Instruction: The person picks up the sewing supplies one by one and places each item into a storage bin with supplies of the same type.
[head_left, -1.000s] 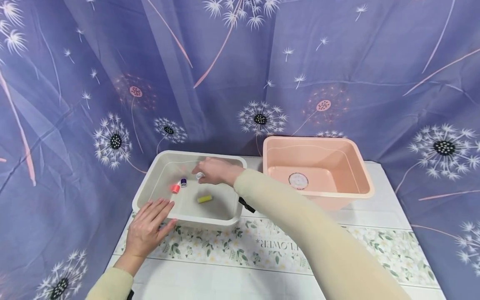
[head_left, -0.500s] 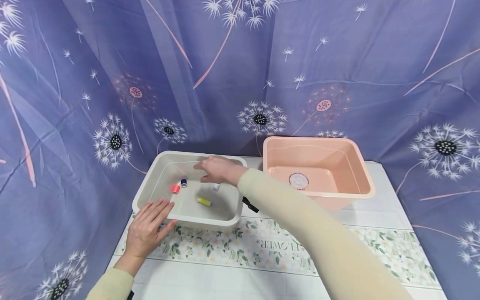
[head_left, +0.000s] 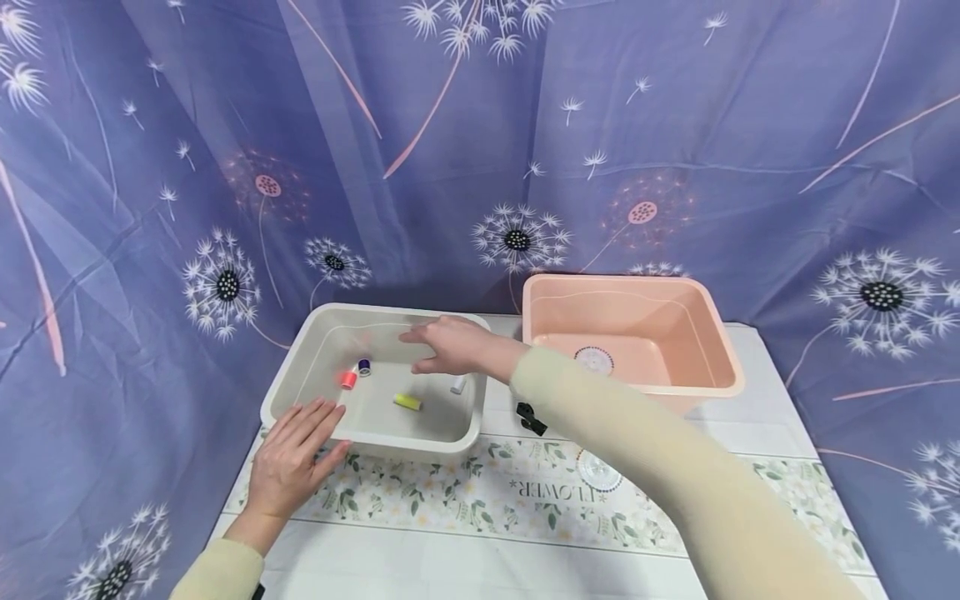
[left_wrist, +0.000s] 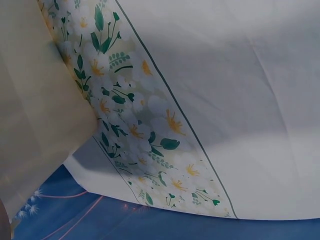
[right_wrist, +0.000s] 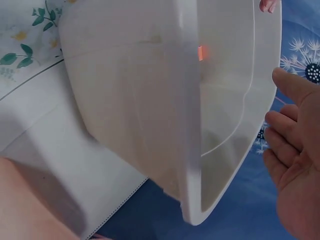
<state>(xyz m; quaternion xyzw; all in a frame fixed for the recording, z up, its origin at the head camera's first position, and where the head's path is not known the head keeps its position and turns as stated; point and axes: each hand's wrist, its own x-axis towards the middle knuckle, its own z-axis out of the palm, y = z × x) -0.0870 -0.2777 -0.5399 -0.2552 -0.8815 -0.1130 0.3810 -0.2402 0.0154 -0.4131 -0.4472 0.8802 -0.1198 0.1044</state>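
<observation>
- Left hand point(head_left: 291, 457): lies over the near-left rim of the grey bin point(head_left: 408, 443), fingers straight, holding nothing visible.
- Right hand point(head_left: 452, 347): above the bin's right half — fingers loosely spread, nothing between them.
- Red cylinder point(head_left: 348, 380) and blue cylinder point(head_left: 364, 367): inside the bin, close together, left of its middle.
- Yellow cylinder point(head_left: 407, 402): on the bin's floor, toward the near side.
- White piece point(head_left: 458, 385): in the bin's right part — partly hidden by the right hand.
- Pink bin point(head_left: 645, 389): right of the grey one.
</observation>
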